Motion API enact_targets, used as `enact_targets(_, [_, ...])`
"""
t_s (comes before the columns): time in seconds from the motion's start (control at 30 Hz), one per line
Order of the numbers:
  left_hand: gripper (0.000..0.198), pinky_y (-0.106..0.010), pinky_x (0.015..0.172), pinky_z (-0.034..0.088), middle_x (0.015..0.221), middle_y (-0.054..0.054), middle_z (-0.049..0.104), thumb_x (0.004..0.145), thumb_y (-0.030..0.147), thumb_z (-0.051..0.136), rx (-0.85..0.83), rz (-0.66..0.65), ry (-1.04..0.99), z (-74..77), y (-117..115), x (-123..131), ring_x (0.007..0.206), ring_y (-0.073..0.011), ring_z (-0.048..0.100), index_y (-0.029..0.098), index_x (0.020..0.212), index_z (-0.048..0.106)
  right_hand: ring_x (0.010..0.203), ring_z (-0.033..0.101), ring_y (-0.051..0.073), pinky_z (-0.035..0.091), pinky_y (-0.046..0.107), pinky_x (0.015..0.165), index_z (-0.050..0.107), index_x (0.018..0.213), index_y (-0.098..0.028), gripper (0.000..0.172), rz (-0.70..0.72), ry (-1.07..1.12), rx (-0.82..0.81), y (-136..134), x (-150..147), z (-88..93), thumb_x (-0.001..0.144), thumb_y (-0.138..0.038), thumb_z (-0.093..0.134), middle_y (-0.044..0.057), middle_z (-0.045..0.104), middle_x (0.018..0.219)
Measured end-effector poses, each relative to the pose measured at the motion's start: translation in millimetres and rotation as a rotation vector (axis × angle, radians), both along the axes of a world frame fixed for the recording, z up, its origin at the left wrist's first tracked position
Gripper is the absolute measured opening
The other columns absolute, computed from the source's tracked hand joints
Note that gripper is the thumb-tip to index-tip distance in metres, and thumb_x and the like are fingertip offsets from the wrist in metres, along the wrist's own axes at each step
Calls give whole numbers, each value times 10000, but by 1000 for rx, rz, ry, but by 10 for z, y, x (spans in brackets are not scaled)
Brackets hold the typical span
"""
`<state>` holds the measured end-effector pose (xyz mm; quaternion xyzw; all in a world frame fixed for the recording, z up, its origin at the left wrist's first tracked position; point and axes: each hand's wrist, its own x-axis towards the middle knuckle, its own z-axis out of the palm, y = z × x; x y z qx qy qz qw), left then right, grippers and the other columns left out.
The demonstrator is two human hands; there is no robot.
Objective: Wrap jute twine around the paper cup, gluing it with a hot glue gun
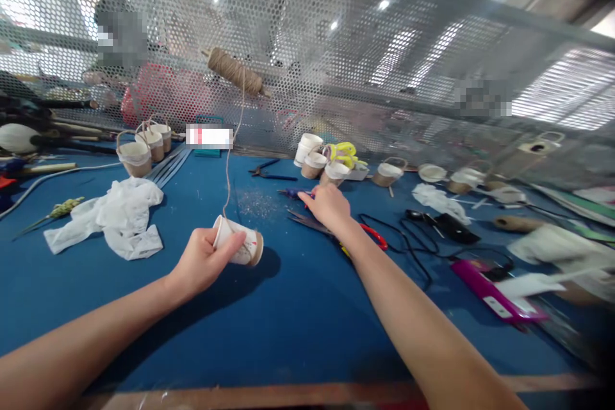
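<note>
cup: small paper cup (239, 245) held on its side just above the blue counter (298, 307), centre-left of view
cup axis: long axis roughly level, running left-right; wrapped brown end faces right and slightly toward the camera, white end sits in the palm
twine: thin strand (229, 166) runs from the cup up to a twine spool (235, 71) hung on the perforated metal screen (384, 64); strand slightly slack, near vertical
left hand: left hand (204, 261) closed around the cup, thumb on top, fingers underneath; forearm comes in from lower left, wrist roughly straight
right hand: right hand (327, 205) reached forward, palm down, fingers curled onto a purple-handled tool (294, 193) on the counter; cannot tell if it is actually gripped; arm stretched out from lower right
near right hand: scissors with red handles (372, 235) just beside the wrist, dark pliers (269, 170) further back
left side: crumpled white cloth (113, 214), twine-wrapped cups with handles (144, 147) behind it
back row: more white cups (317, 160) along the screen
right side: black cable (413, 237), magenta flat item (497, 291)
behind screen: a person, blurred
</note>
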<state>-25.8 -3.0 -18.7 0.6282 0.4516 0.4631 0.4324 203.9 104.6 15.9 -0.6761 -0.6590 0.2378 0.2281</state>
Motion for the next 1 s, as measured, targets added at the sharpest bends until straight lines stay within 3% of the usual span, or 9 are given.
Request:
enact_targets(0.07, [339,-225,522,437,614,-59,645,810,348,460,104,-50,107,2,-30,-5,553,-145,559,100,655,632,932,547,219,417,347,799,657,834,-128,393,173,71,-38,-184,-233,91,826,-454,437,123,616,996])
enact_targets(0.13, [334,-217,509,408,563,-42,606,822,309,440,258,-102,224,17,-64,-3,515,-122,510,109,619,614,903,568,186,417,290,788,691,760,-180,500,398,162,-127,-382,-489,165,814,-550,360,65,655,945])
enact_targets(0.23, [344,-216,488,359,488,-17,526,816,257,437,478,-184,349,41,-101,10,472,-97,425,124,521,553,796,595,136,443,251,717,692,836,-210,547,654,284,-297,-618,-789,216,823,-572,283,27,679,848])
enact_targets(0.3, [356,-213,471,331,465,-5,493,815,246,436,512,-218,369,41,-108,15,459,-90,396,129,490,522,754,588,118,445,238,676,659,938,-204,430,714,471,-373,-704,-882,223,814,-517,391,21,666,846])
enact_targets(0.43, [364,-200,453,334,476,-2,507,824,298,438,296,-196,258,22,-96,4,449,-82,406,120,525,545,729,559,97,431,224,675,666,801,-175,161,637,792,-360,-767,-871,239,710,-301,626,6,627,829])
enact_targets(0.53, [350,-204,493,397,567,-33,602,809,352,463,74,-208,93,49,-96,-1,497,-102,492,106,612,615,736,536,93,414,226,699,664,689,-171,108,564,802,-179,-797,-799,271,715,-265,617,0,616,799])
enact_targets(0.67, [327,-206,496,427,581,-40,650,752,401,536,-155,-143,-117,134,-100,22,493,-111,535,103,706,664,616,483,74,393,218,622,664,699,-184,119,425,749,25,-847,-695,310,721,-292,620,-17,625,699])
enact_targets(0.83, [416,-205,459,418,538,-51,644,671,498,588,-249,-91,-176,181,-96,51,451,-108,528,91,644,668,611,493,83,394,225,599,664,714,-186,141,375,728,104,-892,-596,316,724,-318,618,-12,635,693])
enact_targets(1.0, [403,-197,468,424,544,-43,643,664,488,601,-287,-107,-209,176,-118,49,459,-102,532,94,665,681,614,504,89,400,232,610,660,714,-180,148,328,670,146,-882,-561,265,717,-323,621,-7,642,704])
